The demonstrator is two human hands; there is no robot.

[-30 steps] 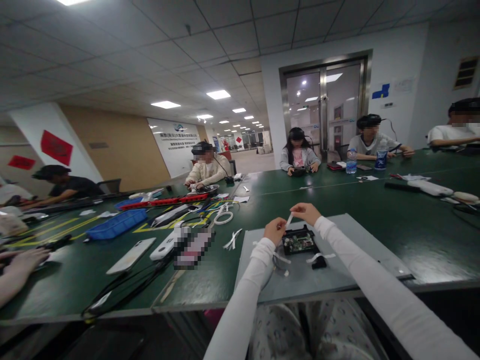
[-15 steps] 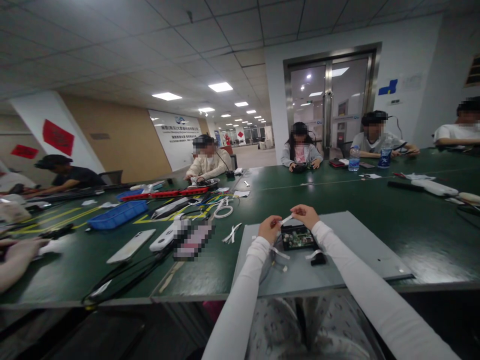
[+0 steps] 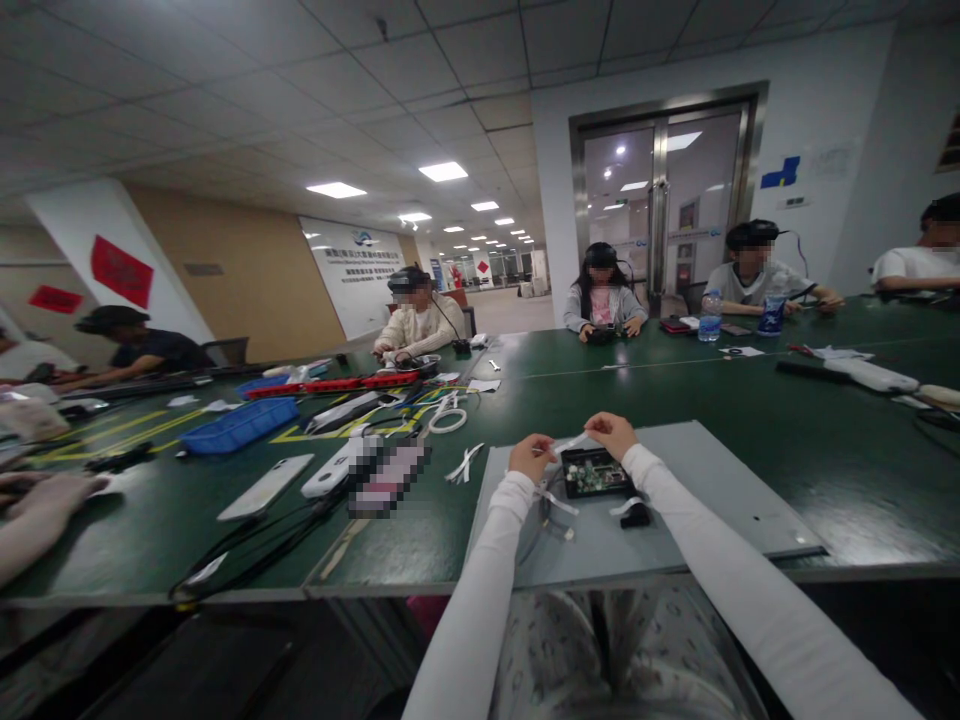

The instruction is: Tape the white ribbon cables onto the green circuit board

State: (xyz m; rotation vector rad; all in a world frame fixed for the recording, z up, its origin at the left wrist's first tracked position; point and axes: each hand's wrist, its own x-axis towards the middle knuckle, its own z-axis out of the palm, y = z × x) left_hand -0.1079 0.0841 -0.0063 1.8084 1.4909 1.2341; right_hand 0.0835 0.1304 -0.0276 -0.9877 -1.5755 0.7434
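A thin white strip [image 3: 573,443] stretches between my hands above the back edge of a black case with a green circuit board [image 3: 598,473]. My left hand [image 3: 530,458] pinches near the strip's left end, beside the case's back left corner. At the other end, my right hand [image 3: 613,435] pinches the strip with finger and thumb, just behind the case. The case lies on a grey board [image 3: 705,490]. White strips [image 3: 561,503] and a thin cable with a pale plug [image 3: 568,534] lie left of it. A small black piece [image 3: 634,516] with a white strip sits in front.
Loose white strips [image 3: 465,463] lie left of the grey board. Further left are a white phone [image 3: 266,487], a white device [image 3: 336,468] with black cables and a blue tray [image 3: 238,427]. Co-workers sit around the green table, and another person's hand [image 3: 56,500] is at far left.
My left hand has shifted slightly left, widening the gap between my hands. The strip now shows longer and flatter between them. The case has stayed in place.
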